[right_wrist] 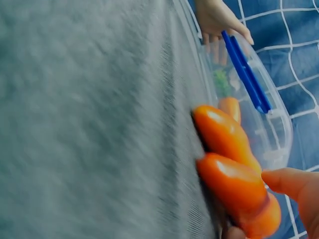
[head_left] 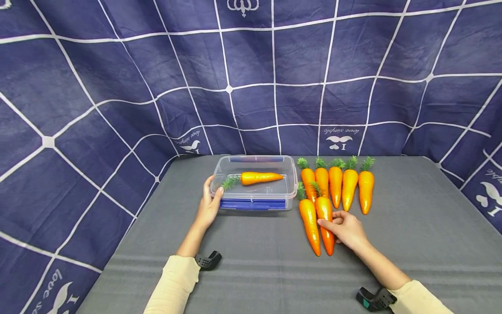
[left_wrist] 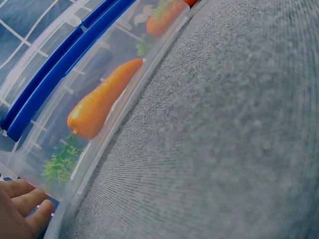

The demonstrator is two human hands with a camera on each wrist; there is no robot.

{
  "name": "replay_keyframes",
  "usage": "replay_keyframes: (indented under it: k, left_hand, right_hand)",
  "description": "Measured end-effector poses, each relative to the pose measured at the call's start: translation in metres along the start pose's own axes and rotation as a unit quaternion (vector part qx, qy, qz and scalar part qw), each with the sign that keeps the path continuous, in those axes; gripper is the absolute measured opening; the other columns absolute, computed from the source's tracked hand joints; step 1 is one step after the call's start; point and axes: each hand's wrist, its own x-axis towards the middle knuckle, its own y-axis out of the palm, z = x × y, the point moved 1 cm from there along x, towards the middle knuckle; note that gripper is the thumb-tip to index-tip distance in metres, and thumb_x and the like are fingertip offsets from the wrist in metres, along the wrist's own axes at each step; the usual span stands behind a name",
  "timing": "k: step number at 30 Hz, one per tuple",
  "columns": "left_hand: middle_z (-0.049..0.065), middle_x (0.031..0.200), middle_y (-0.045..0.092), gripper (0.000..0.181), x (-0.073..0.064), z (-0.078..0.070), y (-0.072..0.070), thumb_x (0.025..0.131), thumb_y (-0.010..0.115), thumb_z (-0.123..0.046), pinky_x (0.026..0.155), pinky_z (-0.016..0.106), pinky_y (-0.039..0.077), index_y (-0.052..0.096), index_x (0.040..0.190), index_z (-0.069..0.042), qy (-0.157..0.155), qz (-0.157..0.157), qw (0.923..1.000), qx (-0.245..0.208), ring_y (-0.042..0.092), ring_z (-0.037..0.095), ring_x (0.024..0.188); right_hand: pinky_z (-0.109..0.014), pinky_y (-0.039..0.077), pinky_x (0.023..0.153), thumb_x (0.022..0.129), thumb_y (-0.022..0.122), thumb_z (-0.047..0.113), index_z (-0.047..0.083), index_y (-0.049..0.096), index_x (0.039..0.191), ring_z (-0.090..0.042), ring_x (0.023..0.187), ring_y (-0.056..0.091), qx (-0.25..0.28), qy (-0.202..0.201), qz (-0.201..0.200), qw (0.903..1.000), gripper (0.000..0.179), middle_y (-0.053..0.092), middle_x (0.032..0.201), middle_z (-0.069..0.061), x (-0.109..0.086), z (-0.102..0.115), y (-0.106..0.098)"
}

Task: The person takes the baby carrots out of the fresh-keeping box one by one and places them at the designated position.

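A clear plastic container [head_left: 255, 203] with blue clips stands open-topped at the table's back middle. Inside it lies one orange carrot [head_left: 260, 178] with green leaves, its tip pointing right. My left hand [head_left: 209, 205] holds the container's near left corner, thumb at the rim and fingers along the end wall [left_wrist: 22, 204]. To the right, my right hand [head_left: 348, 229] pinches a carrot [head_left: 323, 209] between thumb and fingers as it lies on the table. Another carrot [head_left: 310, 222] rests just left of it. In the right wrist view the thumb [right_wrist: 286, 181] is against the pinched carrot [right_wrist: 234, 184].
Behind the right hand is a row of several carrots [head_left: 366, 189], leaves toward the back. Grey cloth [head_left: 251, 261] covers the table. A blue curtain [head_left: 251, 104] with white lines hangs behind it and along the sides. Each wrist wears a black band [head_left: 209, 260].
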Motion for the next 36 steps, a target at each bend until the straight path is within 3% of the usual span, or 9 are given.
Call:
replay_keyframes:
  k: [7, 15, 22, 27, 31, 36]
  left_hand:
    - [0.027, 0.145, 0.04, 0.054, 0.0, 0.0, 0.0, 0.101, 0.05, -0.032, 0.103, 0.061, 0.029, 0.027, 0.149, -0.023, 0.007, -0.004, 1.0, 0.0, 0.043, 0.046, 0.125]
    - [0.026, 0.147, 0.038, 0.054, 0.0, 0.0, 0.0, 0.101, 0.05, -0.033, 0.103, 0.061, 0.03, 0.027, 0.149, -0.023, 0.005, -0.006, 1.0, 0.005, 0.043, 0.047, 0.125]
    - [0.029, 0.137, 0.046, 0.055, 0.0, -0.001, 0.001, 0.101, 0.051, -0.034, 0.099, 0.06, 0.033, 0.027, 0.149, -0.024, 0.004, -0.006, 1.0, 0.004, 0.048, 0.045, 0.119]
    - [0.03, 0.136, 0.047, 0.055, -0.001, -0.001, 0.0, 0.101, 0.051, -0.033, 0.099, 0.06, 0.033, 0.028, 0.149, -0.024, 0.005, -0.004, 1.0, 0.003, 0.048, 0.045, 0.118]
    - [0.028, 0.14, 0.044, 0.055, -0.001, -0.001, 0.0, 0.101, 0.051, -0.033, 0.1, 0.06, 0.032, 0.027, 0.149, -0.024, 0.005, -0.005, 1.0, 0.003, 0.047, 0.045, 0.12]
    - [0.026, 0.145, 0.041, 0.054, 0.0, 0.001, 0.001, 0.101, 0.051, -0.033, 0.103, 0.059, 0.031, 0.028, 0.149, -0.025, 0.005, -0.006, 1.0, 0.0, 0.045, 0.044, 0.124]
  right_hand:
    - [-0.029, 0.049, 0.052, 0.087, 0.072, 0.038, -0.009, 0.052, 0.122, -0.019, 0.054, 0.061, -0.031, -0.032, -0.057, 0.9974, 0.063, 0.063, 0.089, -0.013, 0.01, 0.017, -0.019]
    - [-0.032, 0.054, 0.058, 0.088, 0.072, 0.034, -0.008, 0.051, 0.125, -0.026, 0.067, 0.064, 0.012, -0.067, -0.049, 0.9964, 0.06, 0.061, 0.095, -0.016, 0.03, 0.05, -0.025]
    - [-0.038, 0.056, 0.06, 0.088, 0.072, 0.028, -0.007, 0.053, 0.123, -0.03, 0.066, 0.065, 0.038, -0.091, -0.025, 0.9948, 0.053, 0.061, 0.094, -0.017, 0.051, 0.078, -0.01]
    - [-0.04, 0.056, 0.062, 0.088, 0.072, 0.023, -0.008, 0.054, 0.121, -0.025, 0.064, 0.064, 0.072, -0.099, -0.001, 0.9925, 0.048, 0.062, 0.091, -0.015, 0.063, 0.096, 0.007]
    - [-0.036, 0.056, 0.061, 0.089, 0.071, 0.02, -0.007, 0.055, 0.122, -0.025, 0.072, 0.065, 0.105, -0.101, 0.02, 0.9891, 0.046, 0.063, 0.091, -0.014, 0.07, 0.111, 0.021]
    - [-0.031, 0.055, 0.058, 0.088, 0.072, 0.023, -0.004, 0.056, 0.121, -0.03, 0.075, 0.065, 0.11, -0.102, 0.033, 0.9882, 0.045, 0.064, 0.091, -0.013, 0.078, 0.128, 0.035]
